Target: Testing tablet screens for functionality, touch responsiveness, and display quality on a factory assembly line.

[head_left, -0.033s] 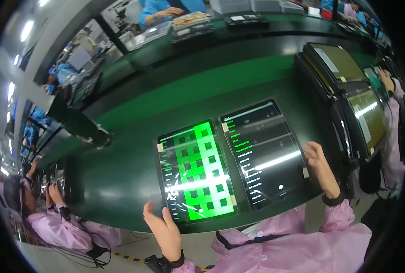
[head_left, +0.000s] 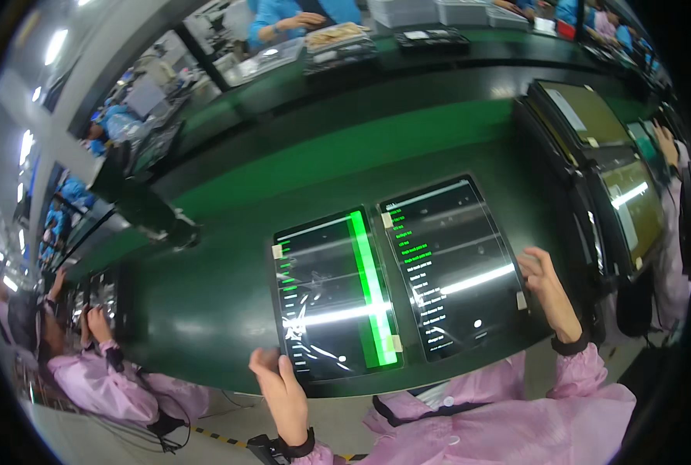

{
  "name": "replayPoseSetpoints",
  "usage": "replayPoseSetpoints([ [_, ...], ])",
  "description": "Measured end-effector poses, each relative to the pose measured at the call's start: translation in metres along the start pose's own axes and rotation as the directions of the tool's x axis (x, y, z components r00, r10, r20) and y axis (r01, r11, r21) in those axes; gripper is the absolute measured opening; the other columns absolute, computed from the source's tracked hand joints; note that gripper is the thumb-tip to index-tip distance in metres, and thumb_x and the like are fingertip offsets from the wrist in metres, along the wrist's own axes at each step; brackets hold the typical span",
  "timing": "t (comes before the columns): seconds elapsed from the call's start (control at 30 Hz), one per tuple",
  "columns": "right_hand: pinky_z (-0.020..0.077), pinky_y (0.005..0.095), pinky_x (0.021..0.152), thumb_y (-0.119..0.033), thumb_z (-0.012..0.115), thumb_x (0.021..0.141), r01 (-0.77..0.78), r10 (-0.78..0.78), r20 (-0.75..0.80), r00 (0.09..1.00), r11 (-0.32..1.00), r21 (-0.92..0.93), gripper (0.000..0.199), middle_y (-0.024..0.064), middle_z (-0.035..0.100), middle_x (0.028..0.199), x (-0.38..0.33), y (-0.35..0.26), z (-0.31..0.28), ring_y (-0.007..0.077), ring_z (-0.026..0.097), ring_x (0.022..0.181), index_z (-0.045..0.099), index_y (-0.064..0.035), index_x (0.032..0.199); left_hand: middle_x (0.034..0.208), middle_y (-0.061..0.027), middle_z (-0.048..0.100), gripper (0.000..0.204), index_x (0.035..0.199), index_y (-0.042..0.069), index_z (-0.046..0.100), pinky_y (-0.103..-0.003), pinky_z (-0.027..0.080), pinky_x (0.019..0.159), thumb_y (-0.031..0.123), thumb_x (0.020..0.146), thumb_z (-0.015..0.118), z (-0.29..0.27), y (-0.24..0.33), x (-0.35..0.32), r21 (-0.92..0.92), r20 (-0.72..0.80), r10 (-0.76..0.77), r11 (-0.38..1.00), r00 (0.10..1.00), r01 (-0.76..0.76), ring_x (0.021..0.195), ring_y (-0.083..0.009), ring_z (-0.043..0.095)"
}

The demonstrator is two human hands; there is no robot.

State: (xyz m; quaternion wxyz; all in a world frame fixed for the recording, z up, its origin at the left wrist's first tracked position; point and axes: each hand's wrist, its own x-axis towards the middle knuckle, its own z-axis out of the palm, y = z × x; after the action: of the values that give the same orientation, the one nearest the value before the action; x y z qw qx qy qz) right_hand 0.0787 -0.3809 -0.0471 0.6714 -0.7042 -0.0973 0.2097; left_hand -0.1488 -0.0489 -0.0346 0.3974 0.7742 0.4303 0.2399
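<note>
Two black tablets lie side by side, screens up, on a dark green table. The left tablet (head_left: pixel 322 294) has a bright green band down its right side and a column of short lines at its left. On the right tablet (head_left: pixel 458 263) is a list in green and white text. Both carry small pale tape tabs. My left hand (head_left: pixel 282 395) is at the left tablet's lower left corner, thumb apart from loosely curled fingers, holding nothing. Beside the right tablet's right edge, my right hand (head_left: pixel 549 293) is open, fingers slightly bent; whether its fingertips touch the edge, I cannot tell.
Stacked dark trays (head_left: pixel 578 116) with flat panels stand at the right. A black cylindrical arm (head_left: pixel 148 205) juts over the table at the left. Co-workers sit at both sides and across, where a tray (head_left: pixel 338 46) holds pale pieces.
The green checkered pattern on the left tablet has given way to a single green band at its right. My left fingers have curled slightly; my right hand has hardly moved.
</note>
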Motion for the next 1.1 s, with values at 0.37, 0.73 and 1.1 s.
replayPoseSetpoints([
  [0.37, 0.0455, 0.0365, 0.089, -0.015, 0.044, 0.095, -0.151, -0.055, 0.648, 0.76, 0.954, 0.258, 0.053, 0.0231, 0.023, 0.144, 0.063, 0.027, 0.237, 0.0207, 0.051, 0.104, 0.015, -0.0108, 0.139, 0.139, -0.0193, 0.027, 0.052, 0.135, -0.001, 0.026, -0.043, 0.026, 0.104, 0.025, 0.095, 0.046, -0.024, -0.045, 0.008, -0.015, -0.659, 0.042, 0.998, 0.751, -0.069, 0.126, -0.0314, 0.03],
  [0.73, 0.0461, 0.0343, 0.089, -0.004, 0.051, 0.084, 0.623, -0.64, 0.029, 0.767, 0.735, -0.269, 0.037, 0.0147, 0.052, 0.122, -0.028, -0.036, 0.079, 0.0241, 0.058, 0.102, 0.049, -0.0015, 0.121, 0.128, -0.0181, 0.042, 0.05, 0.129, 0.001, 0.03, -0.038, 0.037, 0.095, -0.004, 0.083, 0.049, 0.1, 0.052, -0.056, -0.433, 0.091, 0.323, 0.865, 0.942, -0.254, 0.111, -0.0287, 0.047],
  [1.1, 0.0437, 0.0221, 0.071, -0.01, 0.047, 0.087, 0.266, -0.428, -0.889, 0.162, 0.887, -0.378, 0.034, 0.0057, 0.061, 0.09, -0.073, 0.028, -0.306, 0.0111, 0.055, 0.079, 0.053, 0.0044, 0.117, 0.113, -0.0087, 0.054, 0.031, 0.12, 0.002, 0.047, -0.028, 0.045, 0.083, 0.006, 0.09, 0.053, 0.211, 0.141, -0.137, -0.616, 0.783, 0.621, 0.782, -0.037, 0.091, 0.096, -0.0157, 0.053],
])
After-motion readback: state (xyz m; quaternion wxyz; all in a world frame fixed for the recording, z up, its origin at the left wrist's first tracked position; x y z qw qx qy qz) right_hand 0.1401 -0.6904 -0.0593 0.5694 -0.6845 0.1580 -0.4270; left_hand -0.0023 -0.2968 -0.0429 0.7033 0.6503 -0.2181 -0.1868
